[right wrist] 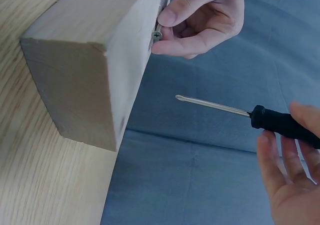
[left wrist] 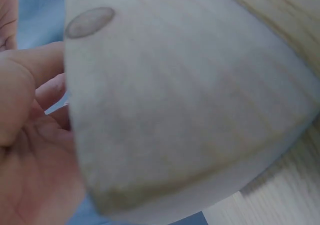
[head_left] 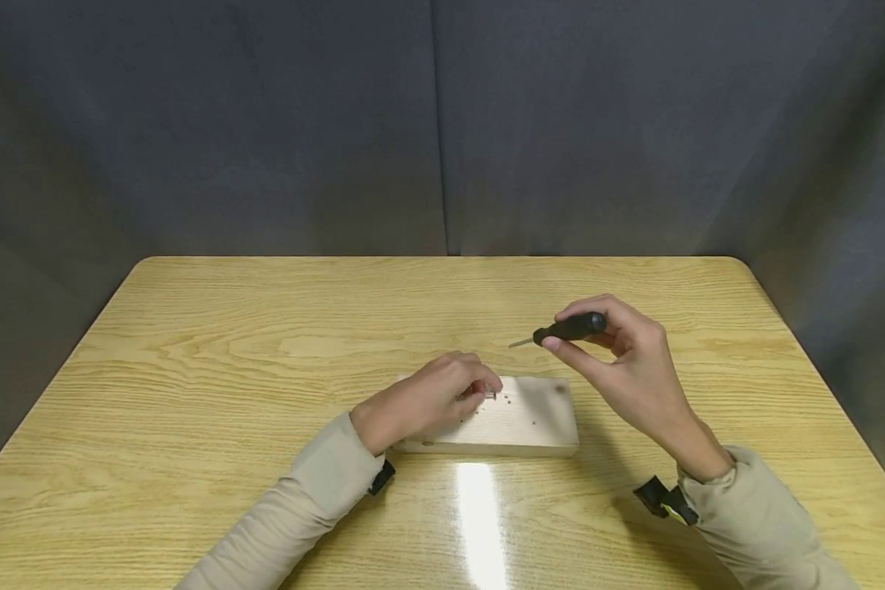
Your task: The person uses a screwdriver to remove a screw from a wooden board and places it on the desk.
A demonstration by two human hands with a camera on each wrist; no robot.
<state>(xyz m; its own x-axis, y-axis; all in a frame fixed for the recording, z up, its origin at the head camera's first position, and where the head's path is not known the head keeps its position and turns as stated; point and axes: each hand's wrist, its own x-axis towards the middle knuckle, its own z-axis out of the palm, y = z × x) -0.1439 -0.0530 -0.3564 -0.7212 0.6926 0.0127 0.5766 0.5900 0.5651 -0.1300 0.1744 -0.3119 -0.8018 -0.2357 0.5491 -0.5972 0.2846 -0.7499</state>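
My left hand (head_left: 435, 397) is over the pale wooden block (head_left: 519, 434), pinching a small screw (right wrist: 157, 35) between thumb and fingertips. In the right wrist view the screw's cross-slotted head points away from the block's top face, and its shank runs in between the fingers. My right hand (head_left: 642, 365) holds a screwdriver (head_left: 574, 327) by its black handle, raised above the block's right end. The metal shaft points left toward the left hand, with its tip apart from the screw. The left wrist view shows the block's end close up, with a dark knot (left wrist: 91, 22).
Several small dark holes or marks dot the block's upper face around the left fingers. The block lies flat on a wood-grain table (head_left: 229, 328). Dark curtains (head_left: 302, 123) hang behind the table and at its sides.
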